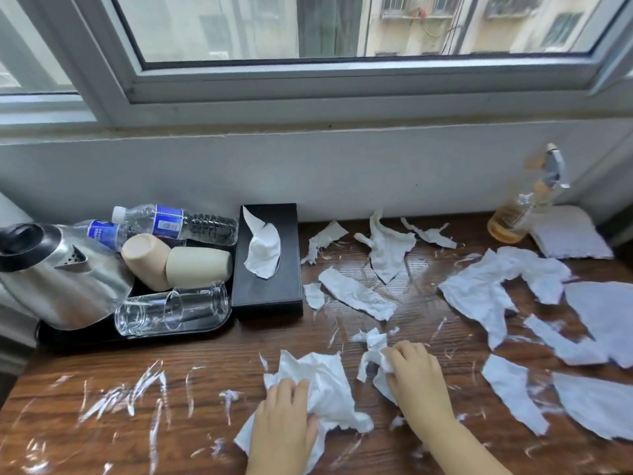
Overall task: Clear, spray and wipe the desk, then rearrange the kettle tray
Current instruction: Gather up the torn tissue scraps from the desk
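Torn white tissue scraps [479, 293] lie scattered over the brown wooden desk [102, 371], which is streaked with white smears. My left hand [281, 426] is closed on a crumpled wad of tissue [325, 389] at the front centre. My right hand [418, 375] pinches another tissue scrap [373, 354] just to the right of it. At the far left a black tray [137, 334] holds a tipped steel kettle [54, 272], two beige cups [171, 262], two glasses [171, 310] on their sides and two lying water bottles [174, 222].
A black tissue box [267, 293] sits beside the tray. A spray bottle with yellowish liquid [524, 207] and a folded white cloth [572, 234] stand at the back right corner. A white wall and window sill run behind the desk.
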The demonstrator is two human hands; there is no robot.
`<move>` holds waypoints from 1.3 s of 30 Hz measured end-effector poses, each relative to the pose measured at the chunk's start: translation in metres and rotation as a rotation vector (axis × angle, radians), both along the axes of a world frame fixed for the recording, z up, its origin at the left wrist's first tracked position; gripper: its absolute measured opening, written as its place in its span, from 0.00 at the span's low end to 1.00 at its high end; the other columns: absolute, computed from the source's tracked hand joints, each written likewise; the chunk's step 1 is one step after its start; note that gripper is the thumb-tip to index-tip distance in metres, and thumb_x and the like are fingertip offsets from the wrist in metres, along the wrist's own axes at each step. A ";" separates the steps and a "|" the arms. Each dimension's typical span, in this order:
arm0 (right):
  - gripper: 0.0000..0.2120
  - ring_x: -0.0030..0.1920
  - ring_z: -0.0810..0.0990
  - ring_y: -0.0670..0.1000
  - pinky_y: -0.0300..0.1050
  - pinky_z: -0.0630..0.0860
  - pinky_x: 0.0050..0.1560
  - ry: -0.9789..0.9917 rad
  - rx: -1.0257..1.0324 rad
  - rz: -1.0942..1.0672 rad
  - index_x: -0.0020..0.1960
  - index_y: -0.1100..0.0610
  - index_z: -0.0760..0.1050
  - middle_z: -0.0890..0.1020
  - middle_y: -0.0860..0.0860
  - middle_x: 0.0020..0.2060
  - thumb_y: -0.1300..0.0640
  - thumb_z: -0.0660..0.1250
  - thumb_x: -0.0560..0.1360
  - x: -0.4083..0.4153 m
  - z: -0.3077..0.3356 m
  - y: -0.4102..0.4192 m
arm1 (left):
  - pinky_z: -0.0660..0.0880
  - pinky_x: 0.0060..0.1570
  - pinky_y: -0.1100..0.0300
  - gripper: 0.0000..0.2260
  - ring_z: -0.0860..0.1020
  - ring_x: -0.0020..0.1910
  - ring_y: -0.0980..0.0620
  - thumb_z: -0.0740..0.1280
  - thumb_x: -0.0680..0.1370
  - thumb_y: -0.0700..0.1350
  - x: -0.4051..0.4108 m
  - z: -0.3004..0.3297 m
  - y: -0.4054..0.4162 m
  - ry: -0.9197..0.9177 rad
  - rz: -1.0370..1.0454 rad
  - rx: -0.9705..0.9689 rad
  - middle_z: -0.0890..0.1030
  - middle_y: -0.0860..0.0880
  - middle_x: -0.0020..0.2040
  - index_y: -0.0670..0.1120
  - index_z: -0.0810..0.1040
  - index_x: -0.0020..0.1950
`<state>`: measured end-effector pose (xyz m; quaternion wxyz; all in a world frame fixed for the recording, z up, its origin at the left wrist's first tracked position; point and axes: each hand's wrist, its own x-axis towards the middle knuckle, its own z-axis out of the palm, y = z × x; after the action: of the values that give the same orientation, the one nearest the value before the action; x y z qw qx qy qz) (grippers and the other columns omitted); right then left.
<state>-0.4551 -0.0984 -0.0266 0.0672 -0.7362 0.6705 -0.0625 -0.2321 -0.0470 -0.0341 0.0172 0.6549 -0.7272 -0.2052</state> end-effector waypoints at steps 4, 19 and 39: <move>0.23 0.27 0.74 0.51 0.43 0.66 0.25 -0.029 0.063 0.011 0.31 0.52 0.72 0.73 0.47 0.27 0.63 0.81 0.43 -0.001 -0.002 -0.009 | 0.63 0.17 0.67 0.38 0.72 0.37 0.53 0.83 0.43 0.45 -0.004 0.001 -0.003 0.002 0.025 -0.034 0.77 0.54 0.34 0.53 0.66 0.45; 0.10 0.35 0.68 0.50 0.35 0.54 0.25 -0.334 -0.117 0.023 0.40 0.55 0.73 0.68 0.47 0.36 0.66 0.72 0.67 -0.036 0.043 -0.101 | 0.57 0.25 0.65 0.06 0.74 0.39 0.49 0.68 0.76 0.40 -0.051 0.103 -0.125 0.023 0.344 -0.341 0.76 0.49 0.49 0.44 0.79 0.52; 0.08 0.34 0.71 0.46 0.36 0.52 0.24 -0.249 -0.081 0.129 0.38 0.48 0.68 0.68 0.48 0.40 0.52 0.61 0.58 0.000 -0.028 -0.130 | 0.74 0.59 0.54 0.23 0.70 0.69 0.43 0.57 0.83 0.39 -0.074 0.029 -0.308 -0.333 0.104 0.041 0.66 0.40 0.74 0.44 0.59 0.78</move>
<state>-0.4547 -0.2282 -0.0550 0.1239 -0.7663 0.6053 -0.1760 -0.3057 -0.3554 -0.0050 -0.1064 0.7168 -0.6807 -0.1074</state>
